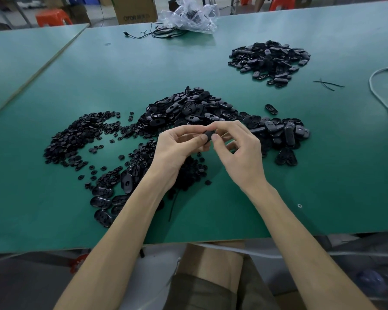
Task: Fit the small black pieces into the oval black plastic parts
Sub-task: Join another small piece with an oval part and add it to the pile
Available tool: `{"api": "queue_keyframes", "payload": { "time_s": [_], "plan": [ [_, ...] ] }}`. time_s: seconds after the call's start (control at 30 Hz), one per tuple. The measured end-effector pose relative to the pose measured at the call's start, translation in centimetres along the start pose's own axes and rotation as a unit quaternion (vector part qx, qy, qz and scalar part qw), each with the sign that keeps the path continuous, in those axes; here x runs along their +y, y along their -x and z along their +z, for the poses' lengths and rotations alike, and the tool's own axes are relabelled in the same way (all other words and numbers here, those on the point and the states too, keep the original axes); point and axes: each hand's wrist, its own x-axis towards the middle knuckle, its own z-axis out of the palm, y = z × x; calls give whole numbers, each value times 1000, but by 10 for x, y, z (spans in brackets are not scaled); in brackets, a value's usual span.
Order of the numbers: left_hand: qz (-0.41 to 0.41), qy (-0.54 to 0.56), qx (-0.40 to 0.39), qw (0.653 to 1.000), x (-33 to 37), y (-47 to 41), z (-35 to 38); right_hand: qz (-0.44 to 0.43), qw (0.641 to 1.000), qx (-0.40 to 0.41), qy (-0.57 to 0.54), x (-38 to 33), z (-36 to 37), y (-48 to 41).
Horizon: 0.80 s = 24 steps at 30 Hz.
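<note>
Fingers (198,139) of both hands are closed in a pinch on one oval part (207,134), held in the air just above the surface (99,74) and in front of the big heap of oval parts (188,108). The left hand (177,151) grips it from the left with thumb and forefinger; the right hand (240,153) pinches its right end, thumb tip pressed against the rim. Whether a small piece sits under those fingertips is hidden.

The loose small black pieces (76,135) lie spread to the left of the heap and under the left wrist, with a few more ovals near the front edge. A separate pile of ovals (269,59) lies well apart at the far right.

Judging by the look, the oval is a thin moulded shell: very light, stiff, glossy and so a little slippery. It should stand a firm squeeze, though the small clip features inside may be the weak spot. The best hold is probably on the long rim edges, leaving the central hole free. The small piece is tiny and easy to drop, so it likely wants a fingertip pinch by its flat head, pushed straight in and not at a slant
</note>
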Motion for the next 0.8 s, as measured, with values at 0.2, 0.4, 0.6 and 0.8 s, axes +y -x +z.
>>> {"api": "queue_keyframes", "payload": {
  "time_s": [0.2,0.4,0.6,0.8],
  "plan": [
    [26,-35,6,999,-1,0,0,11,1000,4,-5,0,1,-1],
    [151,-265,89,948,-2,-1,1,69,991,116,-10,2,-2,-4],
    [136,-520,36,842,-12,-6,-6,232,946,224,-14,14,-10,-10],
    [111,-575,-23,810,-16,-9,-6,255,941,221,-14,13,-9,-9]
  ]
}}
